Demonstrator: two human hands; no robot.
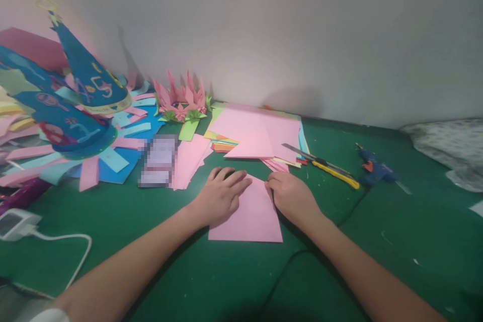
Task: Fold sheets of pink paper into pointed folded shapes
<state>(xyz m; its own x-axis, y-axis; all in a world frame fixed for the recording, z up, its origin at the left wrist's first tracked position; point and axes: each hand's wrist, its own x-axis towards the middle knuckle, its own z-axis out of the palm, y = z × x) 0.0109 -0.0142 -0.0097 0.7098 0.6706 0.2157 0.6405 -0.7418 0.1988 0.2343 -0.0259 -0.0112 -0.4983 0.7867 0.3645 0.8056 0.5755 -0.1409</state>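
Observation:
A sheet of pink paper (249, 216) lies on the green table between my two hands. My left hand (222, 196) rests flat on the sheet's left side, fingers stretched toward its far edge. At the far right corner, the fingers of my right hand (290, 193) are bent together in a pinch on the paper's edge. Just beyond my hands is a stack of coloured paper (260, 126), pink on top. A smaller pile of pink paper pieces (190, 158) lies to the left of it.
A yellow utility knife (334, 173) and a blue glue gun (377, 166) lie to the right. On the left are a phone (158, 161), decorated blue party hats (86, 75), and a white charger (18, 224) with its cable. A pink paper crown (183, 98) stands by the wall.

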